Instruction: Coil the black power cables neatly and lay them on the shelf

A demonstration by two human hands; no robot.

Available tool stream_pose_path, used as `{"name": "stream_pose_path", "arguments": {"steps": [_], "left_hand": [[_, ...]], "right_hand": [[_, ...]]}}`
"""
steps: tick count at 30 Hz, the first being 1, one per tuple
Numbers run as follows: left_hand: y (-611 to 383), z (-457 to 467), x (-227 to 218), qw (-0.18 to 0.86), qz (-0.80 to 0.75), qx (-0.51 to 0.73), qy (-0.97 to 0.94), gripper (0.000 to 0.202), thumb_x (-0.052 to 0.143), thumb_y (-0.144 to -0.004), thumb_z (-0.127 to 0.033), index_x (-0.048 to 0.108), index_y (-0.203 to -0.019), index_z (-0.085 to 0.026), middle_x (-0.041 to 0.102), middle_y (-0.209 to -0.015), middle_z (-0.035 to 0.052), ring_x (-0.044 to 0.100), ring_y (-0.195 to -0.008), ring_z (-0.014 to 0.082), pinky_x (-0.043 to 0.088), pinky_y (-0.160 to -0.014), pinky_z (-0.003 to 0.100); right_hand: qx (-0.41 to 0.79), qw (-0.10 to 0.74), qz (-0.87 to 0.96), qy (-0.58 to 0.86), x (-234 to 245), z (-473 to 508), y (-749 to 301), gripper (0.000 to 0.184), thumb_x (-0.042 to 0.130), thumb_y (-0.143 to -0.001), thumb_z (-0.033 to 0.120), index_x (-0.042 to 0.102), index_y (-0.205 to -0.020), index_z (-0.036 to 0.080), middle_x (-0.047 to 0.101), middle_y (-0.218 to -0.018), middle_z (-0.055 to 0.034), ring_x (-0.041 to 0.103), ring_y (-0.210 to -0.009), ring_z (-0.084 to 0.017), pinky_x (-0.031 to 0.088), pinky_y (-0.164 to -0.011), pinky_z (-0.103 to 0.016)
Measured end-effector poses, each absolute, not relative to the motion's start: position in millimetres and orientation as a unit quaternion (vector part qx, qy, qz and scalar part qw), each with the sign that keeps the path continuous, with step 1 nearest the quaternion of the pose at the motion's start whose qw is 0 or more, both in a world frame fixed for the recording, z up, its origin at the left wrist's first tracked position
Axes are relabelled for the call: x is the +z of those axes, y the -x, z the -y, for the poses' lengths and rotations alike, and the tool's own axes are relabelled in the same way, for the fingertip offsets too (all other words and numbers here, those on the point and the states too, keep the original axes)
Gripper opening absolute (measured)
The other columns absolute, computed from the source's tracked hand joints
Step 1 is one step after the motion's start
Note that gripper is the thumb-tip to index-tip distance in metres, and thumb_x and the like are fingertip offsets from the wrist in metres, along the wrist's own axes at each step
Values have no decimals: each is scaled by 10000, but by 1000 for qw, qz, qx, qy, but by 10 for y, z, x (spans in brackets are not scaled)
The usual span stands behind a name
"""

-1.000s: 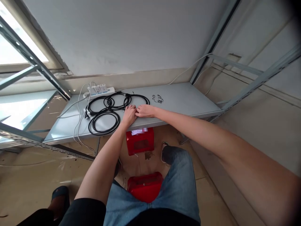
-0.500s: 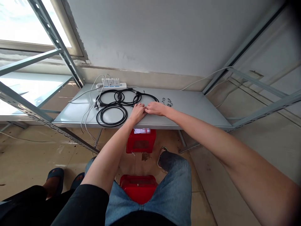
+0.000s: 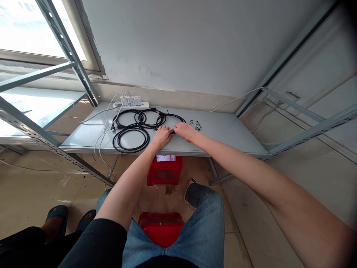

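Several black cables (image 3: 131, 137) lie coiled on a grey metal shelf (image 3: 223, 134). My left hand (image 3: 162, 134) rests palm down on the shelf at the right end of the coils, fingers curled on a black cable. My right hand (image 3: 184, 130) lies just to its right, fingers closed on the same black cable loop (image 3: 175, 118). The two hands almost touch. A few small black twist ties (image 3: 196, 124) lie just right of my right hand.
A white power strip (image 3: 131, 103) with white leads sits at the shelf's back left by the wall. Slanted metal struts (image 3: 69, 56) frame the shelf. A red stool (image 3: 164, 170) stands under it, another red stool (image 3: 161, 227) between my legs. Someone's sandalled feet (image 3: 57, 217) are lower left.
The view has swung upward and left, bringing the window in. Both hands have shifted a little along the cable and stay together on it; the coils have not moved.
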State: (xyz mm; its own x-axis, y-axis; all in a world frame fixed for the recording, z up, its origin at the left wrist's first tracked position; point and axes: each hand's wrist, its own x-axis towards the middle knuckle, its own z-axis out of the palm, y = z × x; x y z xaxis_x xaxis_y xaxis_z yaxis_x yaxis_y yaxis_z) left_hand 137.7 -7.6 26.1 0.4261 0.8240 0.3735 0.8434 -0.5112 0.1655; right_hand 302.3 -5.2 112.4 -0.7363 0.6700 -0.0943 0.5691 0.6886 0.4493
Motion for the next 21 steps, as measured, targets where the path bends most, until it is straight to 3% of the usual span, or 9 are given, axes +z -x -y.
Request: {"name": "stream_pose_path", "arguments": {"steps": [8,13,21], "left_hand": [[-1368,65,258,31,490,-203,847,363,392,-1050,-379,685,-1167,-200,642,-1000,107,519,-1034,276,352,-914,389],[-1367,69,260,34,491,-199,848,366,391,-1051,-380,685,-1170,-196,641,-998,107,519,-1035,274,349,-912,386],[-1369,37,225,30,502,-207,839,383,381,-1057,-385,664,-1236,-200,648,-999,105,520,-1040,273,349,-907,389]], "right_hand": [[29,104,-852,-512,1192,-84,-3035,348,556,-895,50,702,-1199,135,701,-1160,-175,687,-1005,-252,493,-799,-288],[-73,121,-857,-495,1199,-218,-3057,423,528,-905,59,707,-1267,185,732,-1169,-124,683,-1016,-217,478,-814,-243],[-98,108,-865,-481,1154,-182,-3081,514,510,-869,70,632,-1348,210,713,-1204,-114,673,-1007,-223,448,-716,-225]]}}
